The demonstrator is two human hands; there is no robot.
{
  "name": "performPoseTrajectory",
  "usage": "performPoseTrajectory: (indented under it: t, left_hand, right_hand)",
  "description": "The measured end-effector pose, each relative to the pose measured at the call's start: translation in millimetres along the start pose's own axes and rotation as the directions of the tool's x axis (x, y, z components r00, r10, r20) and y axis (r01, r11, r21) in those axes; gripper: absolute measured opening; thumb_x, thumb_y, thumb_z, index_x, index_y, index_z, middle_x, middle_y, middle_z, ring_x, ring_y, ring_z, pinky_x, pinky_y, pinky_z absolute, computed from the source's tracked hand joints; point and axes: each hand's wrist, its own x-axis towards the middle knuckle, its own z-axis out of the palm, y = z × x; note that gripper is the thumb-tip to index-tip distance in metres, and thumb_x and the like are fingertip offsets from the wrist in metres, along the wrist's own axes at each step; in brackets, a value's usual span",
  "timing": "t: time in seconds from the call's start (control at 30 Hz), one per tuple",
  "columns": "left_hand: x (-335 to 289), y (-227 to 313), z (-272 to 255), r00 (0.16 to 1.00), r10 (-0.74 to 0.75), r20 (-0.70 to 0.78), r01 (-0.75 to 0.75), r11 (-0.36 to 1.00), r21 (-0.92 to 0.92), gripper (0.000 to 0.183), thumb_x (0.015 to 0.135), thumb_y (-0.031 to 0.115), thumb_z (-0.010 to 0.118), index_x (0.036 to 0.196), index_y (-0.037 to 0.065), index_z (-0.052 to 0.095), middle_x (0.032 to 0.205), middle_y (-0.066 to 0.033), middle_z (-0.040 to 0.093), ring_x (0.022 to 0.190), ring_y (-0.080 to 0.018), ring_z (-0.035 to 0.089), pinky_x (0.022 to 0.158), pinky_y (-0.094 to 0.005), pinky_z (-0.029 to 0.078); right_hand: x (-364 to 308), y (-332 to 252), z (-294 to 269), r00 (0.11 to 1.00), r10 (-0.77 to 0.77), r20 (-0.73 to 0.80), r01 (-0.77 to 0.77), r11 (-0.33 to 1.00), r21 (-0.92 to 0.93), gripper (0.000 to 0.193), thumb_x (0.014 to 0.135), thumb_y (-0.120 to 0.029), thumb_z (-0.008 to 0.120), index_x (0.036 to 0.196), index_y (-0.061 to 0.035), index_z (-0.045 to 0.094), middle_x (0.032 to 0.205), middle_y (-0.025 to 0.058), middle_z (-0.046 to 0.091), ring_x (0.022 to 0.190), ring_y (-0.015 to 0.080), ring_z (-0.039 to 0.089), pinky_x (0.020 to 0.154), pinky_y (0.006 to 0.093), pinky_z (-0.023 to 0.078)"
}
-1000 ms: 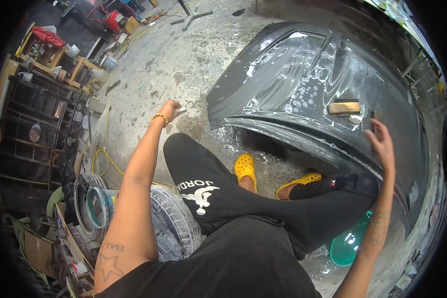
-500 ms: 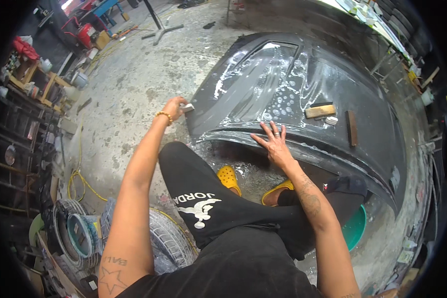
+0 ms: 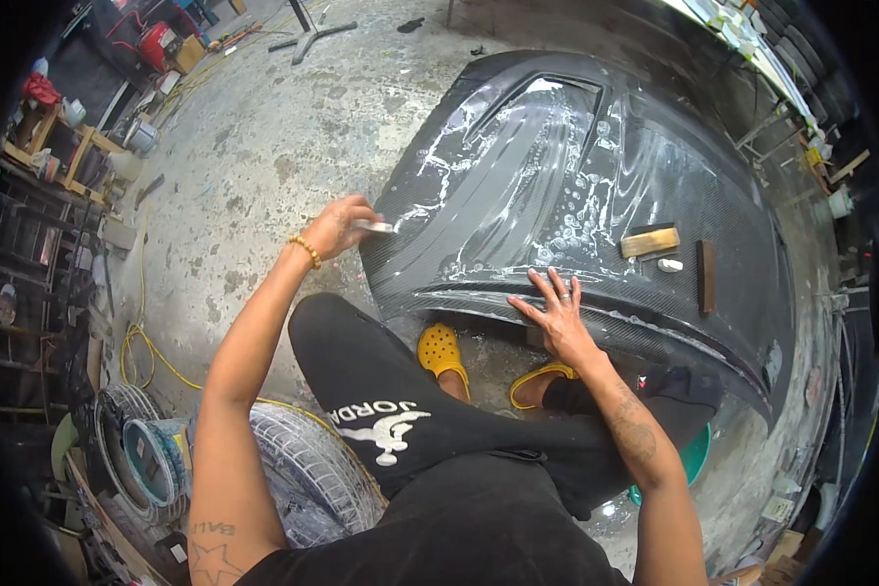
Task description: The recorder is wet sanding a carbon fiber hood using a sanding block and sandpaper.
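A dark carbon-fibre car hood (image 3: 479,225), wet with whitish suds and bubbles, lies in front of me. At its left edge, my left hand (image 3: 344,225) grips a thin pale sanding pad (image 3: 373,226), held against or just over the surface. My right hand (image 3: 557,314) rests on the hood's near edge, fingers spread flat and holding nothing. On the hood, right of that hand, lie a wood-coloured sanding block (image 3: 650,241), a small white piece (image 3: 669,265) and a long dark brown block (image 3: 706,277).
A green tub (image 3: 698,454) stands beside my right leg. Tyres (image 3: 313,454) and a blue-rimmed bucket (image 3: 151,459) are at lower left, near a yellow hose (image 3: 156,352). A metal stand base (image 3: 308,41) and a red canister (image 3: 158,44) stand farther off. A long table (image 3: 752,49) runs at far right.
My left hand has shifted slightly along the hood's left edge with the pad. My right hand stays spread on the near edge. The whole view has shifted a little.
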Motion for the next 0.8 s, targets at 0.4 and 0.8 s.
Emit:
performPoseTrajectory:
  t: [0.4, 0.8]
  left_hand:
    - [180.4, -1.7, 44.9, 0.889, 0.444, -0.107, -0.407, 0.876, 0.259, 0.022, 0.085, -0.003, 0.06, 0.102, 0.008, 0.068, 0.098, -0.0102, 0.061, 0.096, -0.0335, 0.066, 0.079, -0.0434, 0.057]
    - [170.0, 21.2, 40.6, 0.926, 0.364, -0.097, -0.331, 0.908, 0.255, 0.016, 0.077, -0.002, 0.064, 0.091, 0.006, 0.068, 0.094, -0.013, 0.06, 0.089, -0.038, 0.062, 0.076, -0.0477, 0.053]
  right_hand:
    - [13.8, 29.9, -42.8, 0.987, -0.015, 0.158, -0.01, 0.987, 0.158, 0.106, 0.061, -0.05, 0.087, 0.156, -0.0363, 0.042, 0.167, 0.0047, 0.03, 0.155, 0.0313, 0.025, 0.128, 0.0601, 0.011]
    - [18.9, 27.0, -52.8, 0.996, -0.006, 0.084, -0.012, 0.976, 0.215, 0.107, 0.051, -0.039, 0.091, 0.15, -0.0306, 0.051, 0.163, 0.0045, 0.037, 0.152, 0.0316, 0.031, 0.129, 0.0574, 0.014]
